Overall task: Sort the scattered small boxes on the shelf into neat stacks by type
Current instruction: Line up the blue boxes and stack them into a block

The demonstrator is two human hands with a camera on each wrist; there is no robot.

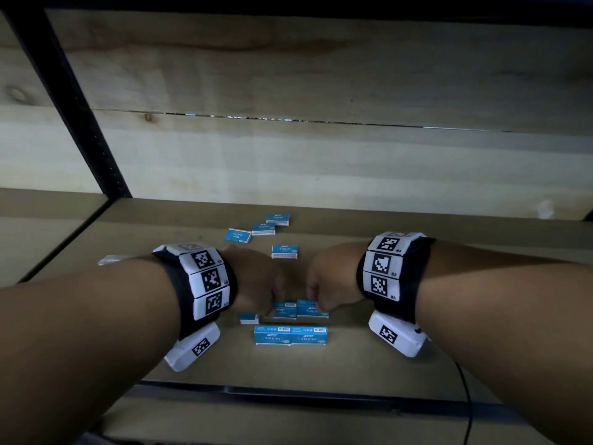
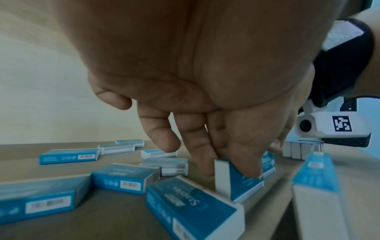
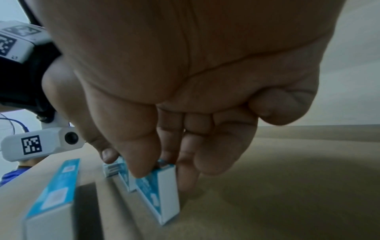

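Our left hand (image 1: pixel 256 284) and right hand (image 1: pixel 330 284) each pinch a staple box (image 1: pixel 313 308); small, stiff, probably dense; we grip the long edges.

Pale wooden back panel (image 1: pixel 321 75) of horizontal boards with a thin gap between two of them; black perforated metal upright (image 1: pixel 69 101) at left; black cable (image 1: pixel 465 399) trailing over the front edge at lower right; marker-tagged wristbands (image 1: pixel 208 277) with white wrist cameras (image 2: pixel 329 126).
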